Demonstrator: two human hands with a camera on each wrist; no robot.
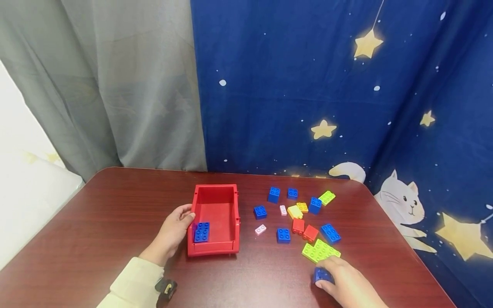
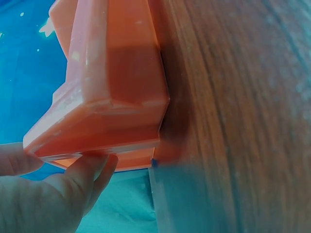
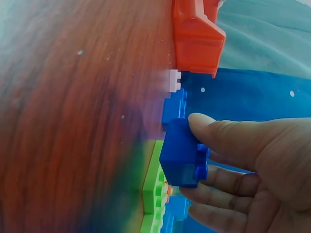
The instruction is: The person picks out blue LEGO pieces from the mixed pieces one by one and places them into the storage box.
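Observation:
A red open-topped box [image 1: 213, 247] stands left of the table's middle, with blue bricks [image 1: 202, 233] in its near left corner. My left hand [image 1: 175, 229] holds the box by its left wall; in the left wrist view the thumb and fingers [image 2: 87, 177] pinch its rim. At the near right, my right hand [image 1: 348, 280] grips a blue toy brick [image 3: 181, 153] between thumb and fingers, its studs facing the palm side in the right wrist view. Just beyond that hand lies a lime green studded plate [image 1: 319, 250], partly covered by the fingers.
Right of the box, loose bricks are scattered: several blue ones [image 1: 283, 235], two red ones [image 1: 310, 233], yellow ones [image 1: 295, 212], two pink ones [image 1: 260, 229] and a small lime green one [image 1: 327, 197]. Curtains [image 1: 269, 107] hang behind the brown table [image 1: 115, 222].

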